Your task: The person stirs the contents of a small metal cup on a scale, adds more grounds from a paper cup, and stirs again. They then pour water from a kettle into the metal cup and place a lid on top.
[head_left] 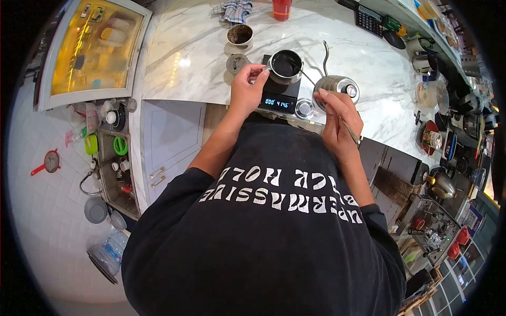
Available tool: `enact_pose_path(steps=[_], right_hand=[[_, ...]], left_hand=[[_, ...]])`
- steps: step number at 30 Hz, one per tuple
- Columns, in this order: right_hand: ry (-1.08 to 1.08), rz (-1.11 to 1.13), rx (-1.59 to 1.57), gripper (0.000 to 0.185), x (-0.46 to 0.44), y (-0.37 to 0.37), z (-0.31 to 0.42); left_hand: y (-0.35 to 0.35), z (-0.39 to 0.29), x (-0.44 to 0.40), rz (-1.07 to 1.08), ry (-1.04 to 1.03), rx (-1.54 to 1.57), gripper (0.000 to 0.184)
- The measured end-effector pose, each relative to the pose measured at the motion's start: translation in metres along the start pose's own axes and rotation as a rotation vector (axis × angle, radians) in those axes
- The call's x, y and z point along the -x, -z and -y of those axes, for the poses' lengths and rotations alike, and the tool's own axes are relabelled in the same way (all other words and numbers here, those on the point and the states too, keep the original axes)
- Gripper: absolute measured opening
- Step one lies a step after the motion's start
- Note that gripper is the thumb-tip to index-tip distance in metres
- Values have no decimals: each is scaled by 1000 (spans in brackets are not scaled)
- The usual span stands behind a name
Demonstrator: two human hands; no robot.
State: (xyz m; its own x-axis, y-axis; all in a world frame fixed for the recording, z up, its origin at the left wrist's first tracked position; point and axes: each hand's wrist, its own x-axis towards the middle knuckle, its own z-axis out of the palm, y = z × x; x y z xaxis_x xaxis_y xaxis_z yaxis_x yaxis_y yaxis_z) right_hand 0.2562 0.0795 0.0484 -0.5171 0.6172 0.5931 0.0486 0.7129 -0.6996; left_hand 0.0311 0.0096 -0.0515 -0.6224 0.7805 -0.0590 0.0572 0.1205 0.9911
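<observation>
My left hand point(248, 88) is closed with its fingertips on the handle of a cup point(285, 80), which holds dark liquid. The cup stands over a black digital scale point(279, 104) with lit blue digits. Between the fingers of my right hand point(339, 118) is a long, thin spoon point(307, 76). It slants left into the cup, and the liquid hides its far end. Close by my right hand are a steel gooseneck kettle point(337, 83) and a small clear glass point(304, 109).
Left of the scale, a container with dark residue point(240, 36) stands behind a round grey disc point(238, 63). Farther back are a checked cloth point(235, 11), a red drink point(281, 9) and a calculator point(368, 21). A sink point(117, 179) lies to the left.
</observation>
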Motion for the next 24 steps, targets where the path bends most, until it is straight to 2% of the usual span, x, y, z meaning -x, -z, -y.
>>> enact_pose_path(steps=[24], right_hand=[[57, -19, -21, 38, 7, -6, 4]], left_hand=[[-1, 5, -2, 8, -14, 21, 19]])
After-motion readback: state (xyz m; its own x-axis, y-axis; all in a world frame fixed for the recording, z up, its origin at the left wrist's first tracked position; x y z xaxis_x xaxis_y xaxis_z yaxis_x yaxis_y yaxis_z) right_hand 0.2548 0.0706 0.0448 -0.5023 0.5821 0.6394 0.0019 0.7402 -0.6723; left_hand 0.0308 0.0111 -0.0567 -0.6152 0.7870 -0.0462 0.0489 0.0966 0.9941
